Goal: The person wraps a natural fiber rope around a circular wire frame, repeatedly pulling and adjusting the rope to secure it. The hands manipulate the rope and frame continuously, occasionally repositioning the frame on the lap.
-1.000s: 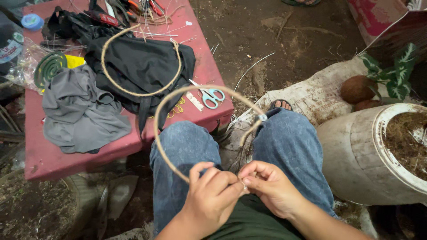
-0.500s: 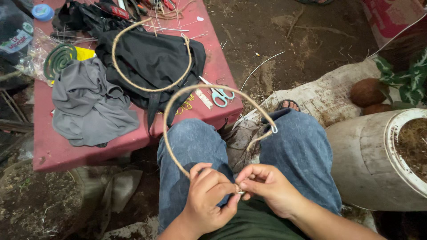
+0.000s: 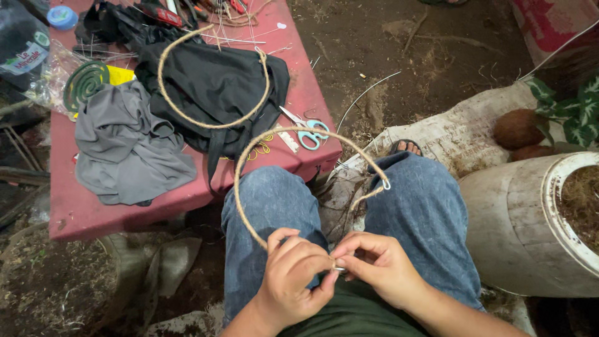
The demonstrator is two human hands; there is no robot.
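Pinching the twine-wrapped hoop (image 3: 274, 163) at its 6 o'clock end, we close our left hand (image 3: 293, 278) and right hand (image 3: 380, 268) on it over our lap. It looks light, stiff and rough, so it grips well. Toward 11 o'clock, another hoop (image 3: 187, 68) lies on the bench (image 3: 93, 212).

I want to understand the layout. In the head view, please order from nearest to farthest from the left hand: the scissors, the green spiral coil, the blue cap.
From the left hand:
1. Scissors, on the red table's near right edge.
2. Green spiral coil, table's left side.
3. Blue cap, far left corner.
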